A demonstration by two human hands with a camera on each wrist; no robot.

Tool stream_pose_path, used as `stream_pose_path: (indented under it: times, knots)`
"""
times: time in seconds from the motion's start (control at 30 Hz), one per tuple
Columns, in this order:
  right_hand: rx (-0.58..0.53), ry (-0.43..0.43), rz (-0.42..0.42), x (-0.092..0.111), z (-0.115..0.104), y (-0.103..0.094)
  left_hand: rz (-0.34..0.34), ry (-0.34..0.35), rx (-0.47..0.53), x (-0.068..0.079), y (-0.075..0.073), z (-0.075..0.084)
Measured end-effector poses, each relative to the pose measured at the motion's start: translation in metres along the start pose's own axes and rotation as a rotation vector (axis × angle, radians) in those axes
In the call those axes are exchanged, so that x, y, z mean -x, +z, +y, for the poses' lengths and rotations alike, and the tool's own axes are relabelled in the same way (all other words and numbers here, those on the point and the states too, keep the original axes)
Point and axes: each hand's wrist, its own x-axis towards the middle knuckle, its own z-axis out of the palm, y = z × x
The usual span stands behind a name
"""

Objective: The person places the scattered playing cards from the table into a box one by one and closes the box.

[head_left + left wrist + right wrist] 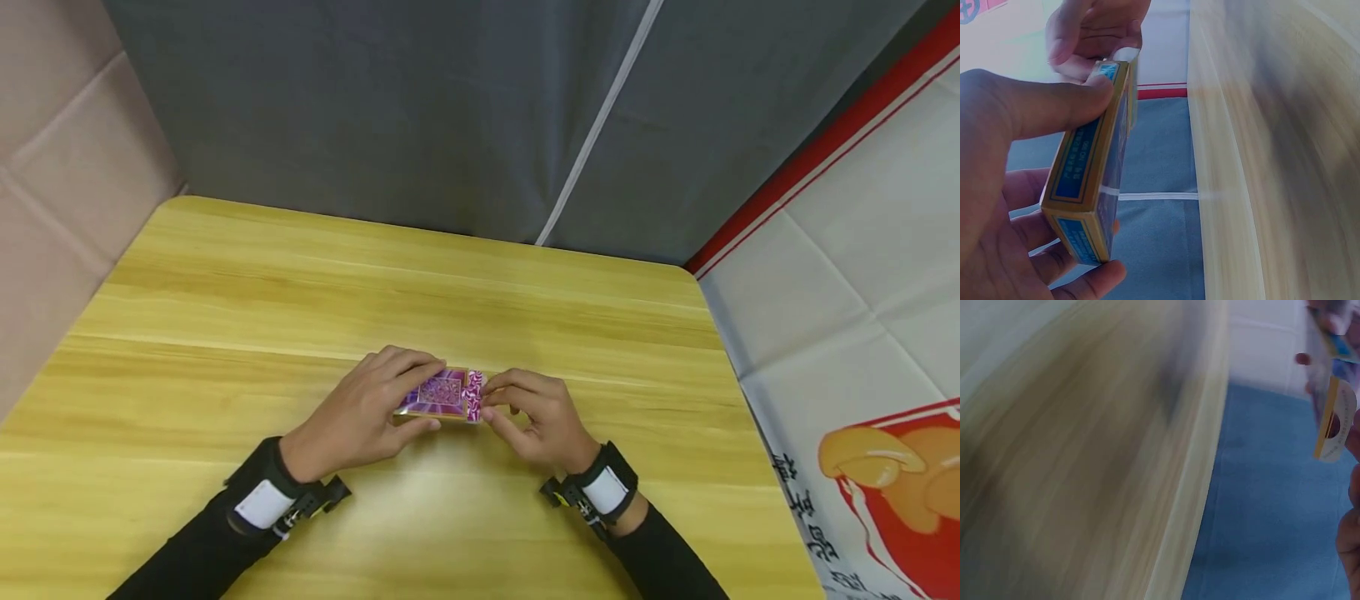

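A small flat playing-card box (441, 392) has a purple patterned face and gold edges; its narrow side (1075, 159) is blue with printed characters. My left hand (367, 408) grips it, thumb along the near side and fingers over the far side. A purple-and-white swirled strip (474, 395) shows at its right end. There the thumb and fingertips of my right hand (542, 417) pinch the end. In the right wrist view, a pale flap (1342, 440) with a rounded dark notch stands out from that end. Whether cards stick out I cannot tell.
Both hands work over a yellow wood-grain table (247, 292). A grey curtain (360, 117) hangs behind its far edge. White cloth with a red border (817, 108) lines the right side, and a pale panel (52, 208) stands at left. Each wrist wears a black strap with a camera.
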Motion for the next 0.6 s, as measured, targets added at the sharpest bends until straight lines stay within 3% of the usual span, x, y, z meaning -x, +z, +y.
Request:
stream_pose_path:
  times: [0.33,0.5,0.6]
  knots:
    - [0.15,-0.09,-0.084,0.003,-0.001,0.006,-0.009,0.002,-0.013,-0.001,0.001,-0.001]
    - [0.188,-0.082,-0.12,0.006,-0.002,0.006,-0.017,-0.009,-0.008,-0.002,0.001,-0.005]
    - [0.176,-0.049,-0.101,0.009,-0.003,0.005,-0.039,0.002,0.019,-0.005,0.003,-0.011]
